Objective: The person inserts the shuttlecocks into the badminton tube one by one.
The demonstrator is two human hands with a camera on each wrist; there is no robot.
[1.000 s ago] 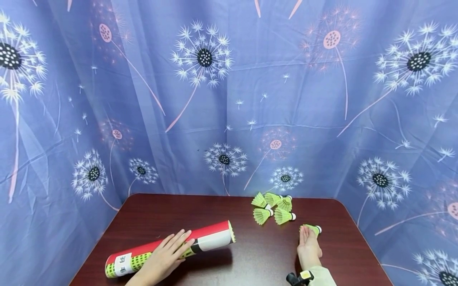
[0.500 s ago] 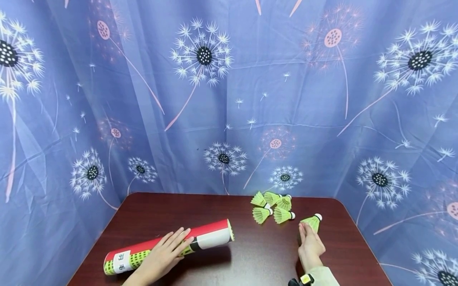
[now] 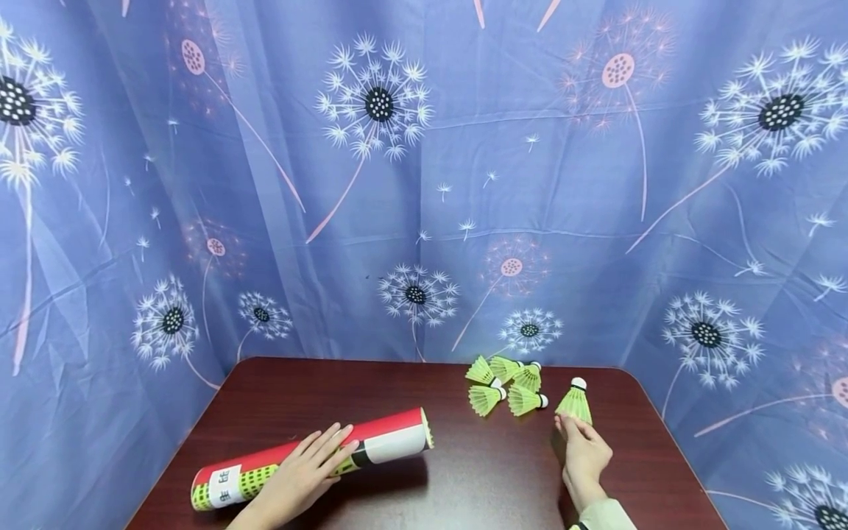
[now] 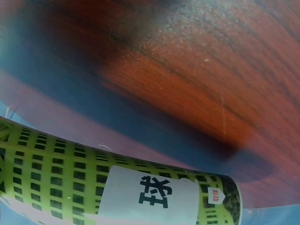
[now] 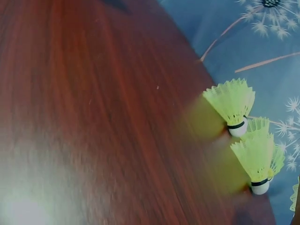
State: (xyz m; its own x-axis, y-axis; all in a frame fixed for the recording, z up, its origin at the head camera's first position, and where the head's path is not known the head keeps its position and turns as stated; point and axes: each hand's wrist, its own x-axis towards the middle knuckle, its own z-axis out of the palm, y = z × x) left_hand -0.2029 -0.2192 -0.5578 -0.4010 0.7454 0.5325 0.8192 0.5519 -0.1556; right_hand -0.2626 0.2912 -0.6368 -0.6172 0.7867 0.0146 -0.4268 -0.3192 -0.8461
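Observation:
In the head view, a long red, white and green shuttlecock tube (image 3: 391, 434) lies slantwise on the table at the left. My left hand (image 3: 306, 471) rests across its middle, fingers laid straight over the top; the thumb is hidden. Green mesh print and a white label show on the tube (image 4: 65, 183) in the left wrist view. On the right, my right hand (image 3: 587, 458) pinches a yellow-green shuttlecock (image 3: 574, 403) by the wide end of its skirt, the white cork pointing up and away. Only a sliver of it appears at the right wrist view's edge.
Several more yellow-green shuttlecocks (image 3: 525, 400) lie bunched near the table's back edge, left of the held one; some of these shuttlecocks (image 5: 253, 154) show in the right wrist view. A blue dandelion-print curtain (image 3: 424, 184) hangs close behind the dark red table (image 3: 490, 471) and at its sides.
My right hand has turned the shuttlecock from lying sideways, cork to the right, to cork pointing away, and the hand has shifted slightly right. Left hand and tube stay nearly still.

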